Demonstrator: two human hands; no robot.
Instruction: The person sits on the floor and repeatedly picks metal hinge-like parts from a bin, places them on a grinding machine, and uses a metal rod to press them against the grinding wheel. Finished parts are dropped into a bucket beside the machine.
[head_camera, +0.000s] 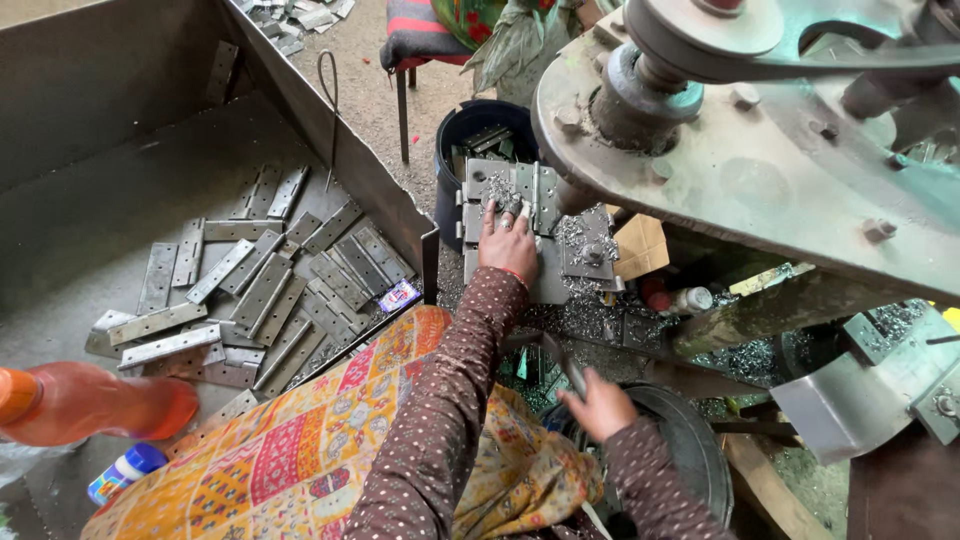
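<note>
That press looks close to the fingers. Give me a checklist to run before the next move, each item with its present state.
1. Left hand flat on the hinge plate at the machine bed: ok.
2. Left fingers clear of the spindle: ok, they lie to its left, apart from it.
3. Right hand firm on the handle it reaches for: cannot tell, blurred.
4. Bed free of metal chips: not ok, chips lie heaped beside the plate.
5. Hinge stock in the metal tray: ok, many pieces there.
6. Plate seated square: cannot tell.
</note>
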